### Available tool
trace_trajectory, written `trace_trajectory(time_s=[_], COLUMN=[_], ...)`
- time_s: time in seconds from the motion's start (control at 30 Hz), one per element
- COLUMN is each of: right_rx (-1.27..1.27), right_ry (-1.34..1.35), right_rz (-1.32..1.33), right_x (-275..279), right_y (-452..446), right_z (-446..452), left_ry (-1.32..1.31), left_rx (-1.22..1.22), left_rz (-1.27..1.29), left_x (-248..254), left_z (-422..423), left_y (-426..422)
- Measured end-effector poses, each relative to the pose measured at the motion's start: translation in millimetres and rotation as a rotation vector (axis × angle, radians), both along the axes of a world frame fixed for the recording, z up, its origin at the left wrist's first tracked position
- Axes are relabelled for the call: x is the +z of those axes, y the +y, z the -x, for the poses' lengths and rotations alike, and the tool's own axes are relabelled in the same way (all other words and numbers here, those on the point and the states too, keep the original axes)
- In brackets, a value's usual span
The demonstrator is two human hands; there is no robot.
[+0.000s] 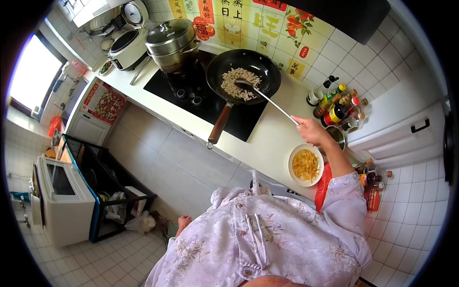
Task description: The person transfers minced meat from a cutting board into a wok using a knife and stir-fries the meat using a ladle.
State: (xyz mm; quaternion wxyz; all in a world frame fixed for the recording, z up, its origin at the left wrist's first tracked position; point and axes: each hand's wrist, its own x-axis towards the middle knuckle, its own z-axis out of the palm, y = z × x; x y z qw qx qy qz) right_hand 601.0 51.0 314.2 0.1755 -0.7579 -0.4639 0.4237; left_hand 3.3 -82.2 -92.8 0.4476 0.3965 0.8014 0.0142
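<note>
My right hand (311, 131) is closed around the end of a long-handled spatula (277, 105). The spatula's dark head rests among pale crumbled minced meat (234, 82) in a black wok (267, 71). The wok sits on the cooktop, its wooden handle (220, 124) pointing toward me, with neither hand on it. Just below my right forearm, a white plate (292, 168) holds yellow shredded food (305, 165). My left hand (184, 222) hangs low by my side, away from the counter; its fingers look curled, with nothing visible in them.
A lidded steel steamer pot (171, 40) stands behind the cooktop's (167, 91) left side, near a white rice cooker (126, 50). Several sauce bottles (334, 114) crowd the counter's right end. A red plastic bag (323, 186) hangs at the edge. At left, a microwave (67, 201) adjoins a black rack (122, 203).
</note>
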Motion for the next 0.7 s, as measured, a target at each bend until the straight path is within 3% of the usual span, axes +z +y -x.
trace_trajectory(time_s=[0.1,0.17,0.33,0.47,0.5,0.57,0.7], right_rx=[0.069,0.203,0.113,0.172,0.178,-0.011,-0.107], right_ry=[-0.061,-0.292,-0.355,-0.387,-0.386,-0.218,-0.145], right_rz=[0.026,-0.234,-0.407,-0.593,-0.595,-0.228,-0.190], right_x=[-18.8,-39.0,-62.8,-87.6,-74.2,-36.8,-45.7], right_y=[6.0,12.4,23.7,22.9,26.0,33.1,82.6], right_z=[-5.6,-16.3,-33.6,-45.1,-40.6,-22.2,-16.8], left_ry=[-0.083,-0.147,-0.170,-0.133,-0.048,0.042,0.111], left_rx=[0.066,0.118,0.156,0.179,0.119,0.057,-0.029], left_rz=[-0.022,-0.043,-0.045,-0.022,-0.007,0.014,-0.004], left_x=[36.2,59.8,92.0,34.8,21.3,16.4,11.1], left_z=[-16.1,-25.6,-34.7,-4.9,-1.9,0.9,-2.4], left_y=[8.2,13.1,10.0,-11.4,-16.9,-27.2,-29.8])
